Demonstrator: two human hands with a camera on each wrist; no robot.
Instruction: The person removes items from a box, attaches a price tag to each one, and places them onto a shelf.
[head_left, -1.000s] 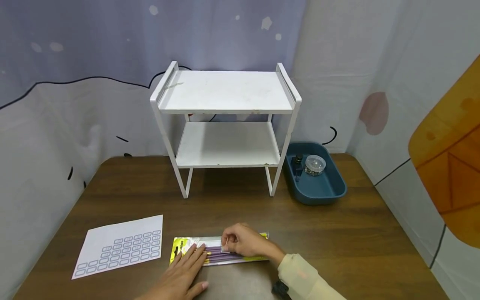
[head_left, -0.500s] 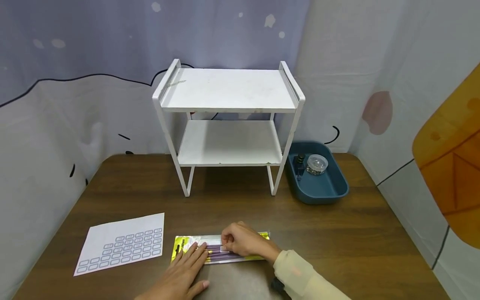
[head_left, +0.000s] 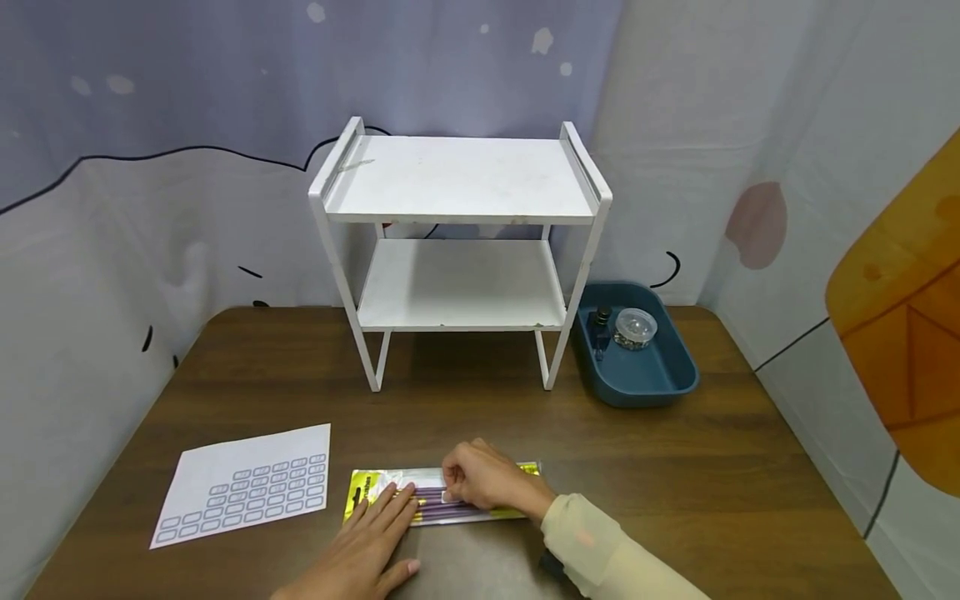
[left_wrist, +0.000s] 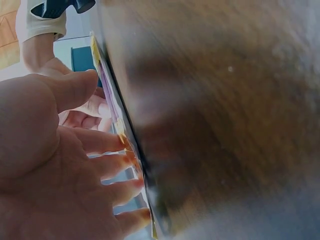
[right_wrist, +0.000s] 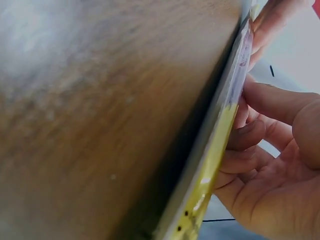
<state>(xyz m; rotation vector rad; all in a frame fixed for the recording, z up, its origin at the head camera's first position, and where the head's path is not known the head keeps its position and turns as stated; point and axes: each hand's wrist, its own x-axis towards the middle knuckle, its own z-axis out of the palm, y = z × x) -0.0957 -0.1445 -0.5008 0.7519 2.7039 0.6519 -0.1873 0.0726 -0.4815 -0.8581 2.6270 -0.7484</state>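
Observation:
A flat clear plastic pack point(head_left: 480, 514) of slim purple sticks, printed yellow at both ends, lies on the table. My left hand point(head_left: 362, 542) rests on its left part with fingers spread; in the left wrist view the fingertips point(left_wrist: 131, 186) press along its surface. Over the middle of the pack my right hand point(head_left: 487, 479) is bent down with curled fingers, the thumb and index at a small white label point(head_left: 447, 497) with a dark border. The right wrist view shows the thumb point(right_wrist: 265, 97) touching the pack; the label is hidden there.
A white paper sheet point(head_left: 232, 467) with several rows of the same bordered labels lies at the left. A white two-tier shelf point(head_left: 461, 179) stands at the back. Beside it, a blue tray point(head_left: 652, 387) holds a dark bottle point(head_left: 600, 329) and a round clear tub point(head_left: 634, 327).
The label, held tilted between the right fingertips a second ago, has come down flatter against the pack. The left hand stays in place, and the head view has shifted slightly.

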